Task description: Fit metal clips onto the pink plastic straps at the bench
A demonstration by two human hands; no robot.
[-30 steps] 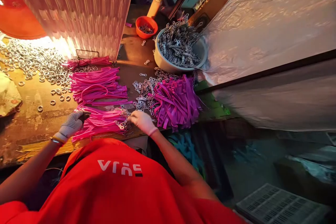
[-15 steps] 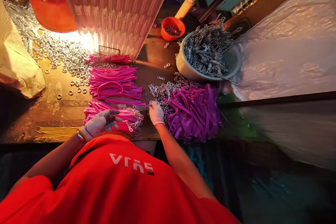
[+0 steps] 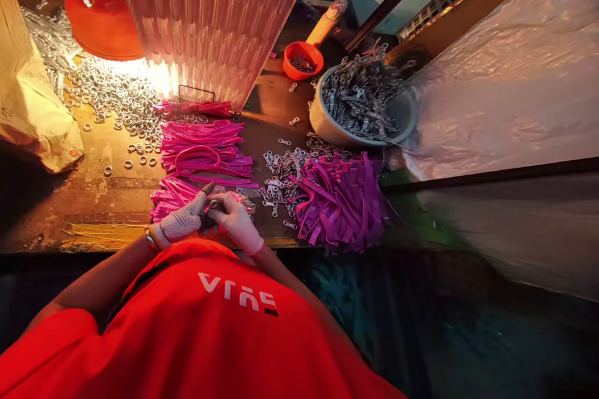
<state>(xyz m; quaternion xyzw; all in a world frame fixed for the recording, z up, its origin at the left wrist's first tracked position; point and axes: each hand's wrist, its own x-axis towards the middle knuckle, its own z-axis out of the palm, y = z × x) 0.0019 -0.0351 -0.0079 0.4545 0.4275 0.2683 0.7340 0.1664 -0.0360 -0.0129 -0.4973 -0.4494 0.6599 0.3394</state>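
Both gloved hands meet at the near edge of the surface, just in front of the person's red shirt. The left hand and the right hand are touching, their fingers closed together around something small and dark between them; what it is cannot be made out. They rest on the nearest bundle of pink straps, which lies under and just left of the hands, its long axis running left to right across the surface, with metal ends bunched at its right end by the right hand.

A second stack of pink straps lies just beyond, also running left to right. To the right of the hands is a loose heap of purple straps, fanned toward the near edge, with small metal clips scattered at its left side. Farther back stand a pale bowl heaped with metal hooks and a small orange cup. Metal rings are spread at the far left.
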